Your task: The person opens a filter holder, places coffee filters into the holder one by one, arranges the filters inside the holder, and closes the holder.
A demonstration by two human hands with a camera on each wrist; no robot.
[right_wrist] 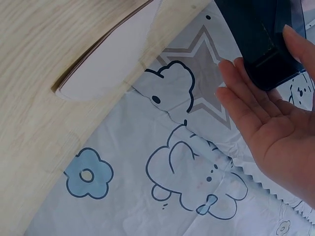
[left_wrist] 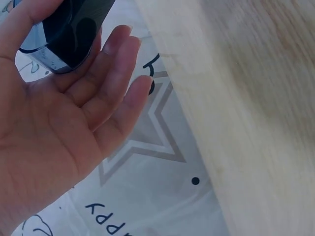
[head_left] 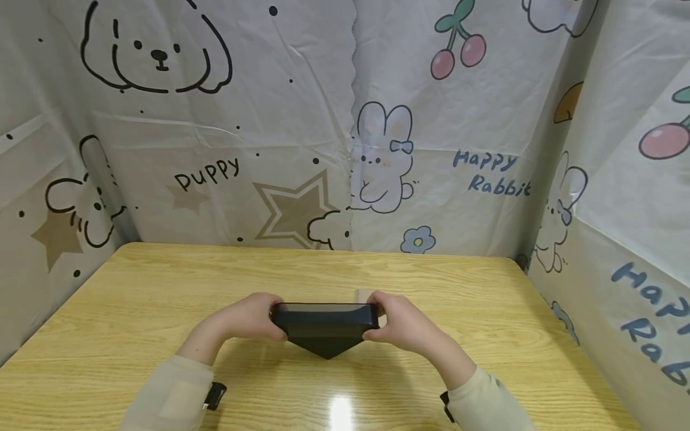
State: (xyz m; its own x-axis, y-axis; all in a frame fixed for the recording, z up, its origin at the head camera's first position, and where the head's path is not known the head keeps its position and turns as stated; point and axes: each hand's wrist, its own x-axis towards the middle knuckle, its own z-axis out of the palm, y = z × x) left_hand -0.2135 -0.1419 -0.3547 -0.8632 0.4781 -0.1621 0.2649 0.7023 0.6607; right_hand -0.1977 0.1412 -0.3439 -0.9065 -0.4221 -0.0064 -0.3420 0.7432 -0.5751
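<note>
Both hands hold a black, glossy box-like object (head_left: 326, 320) above the wooden table, one at each end. Its top edge is rounded and shiny, and a dark pointed part shows below; its exact kind cannot be told. At its left end the left hand (head_left: 253, 316) pinches it between thumb and fingers. The right hand (head_left: 401, 323) grips the opposite end likewise. From the left wrist, a rounded corner of the object (left_wrist: 74, 44) lies between the left thumb and fingers. Seen from the right wrist, another dark corner (right_wrist: 268, 59) rests against the right fingers.
On the table (head_left: 162, 281), partly behind the right hand, lies a flat pale item with a brown edge (right_wrist: 110, 59). Printed cloth (head_left: 296, 120) with cartoon animals encloses the back and sides. Black straps (head_left: 215, 396) sit at the wrists.
</note>
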